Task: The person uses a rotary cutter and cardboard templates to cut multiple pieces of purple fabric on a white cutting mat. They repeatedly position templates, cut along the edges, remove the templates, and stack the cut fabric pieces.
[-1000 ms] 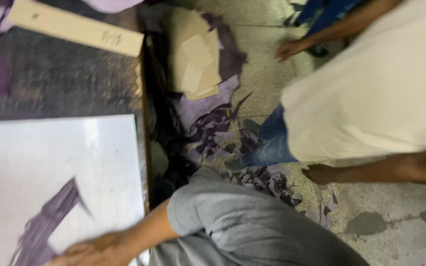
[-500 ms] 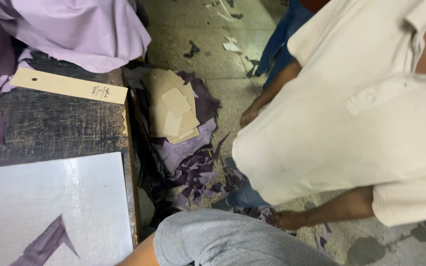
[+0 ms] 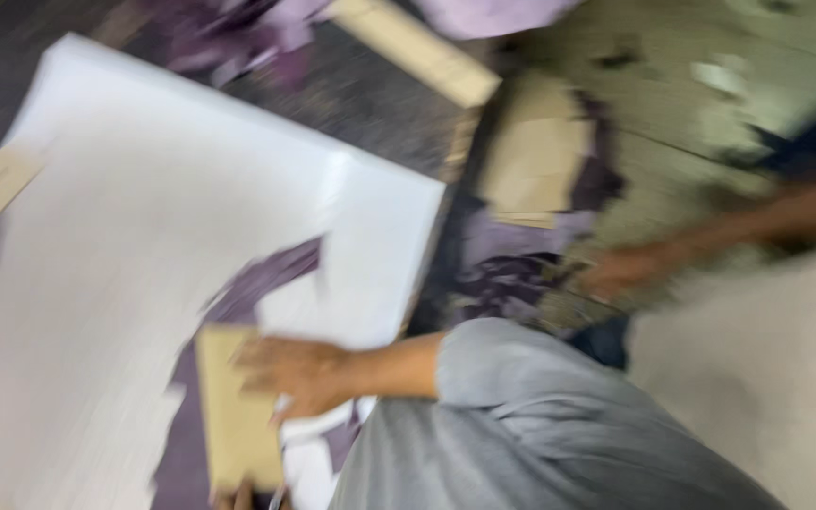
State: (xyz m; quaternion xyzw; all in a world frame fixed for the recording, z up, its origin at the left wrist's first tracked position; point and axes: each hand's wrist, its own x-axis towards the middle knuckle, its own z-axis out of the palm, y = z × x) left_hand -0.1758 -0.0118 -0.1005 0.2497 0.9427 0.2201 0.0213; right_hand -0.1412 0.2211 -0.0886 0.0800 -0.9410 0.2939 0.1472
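The right hand, fingers spread open, is pressing flat on a tan rectangular cardboard piece lying near the viewer on a large white sheet. The cardboard's long axis is running near to far, tilting slightly left at its far end. Purple fabric scraps are lying just beyond it. The left hand is lying outside the view. A co-worker's hand is reaching at right.
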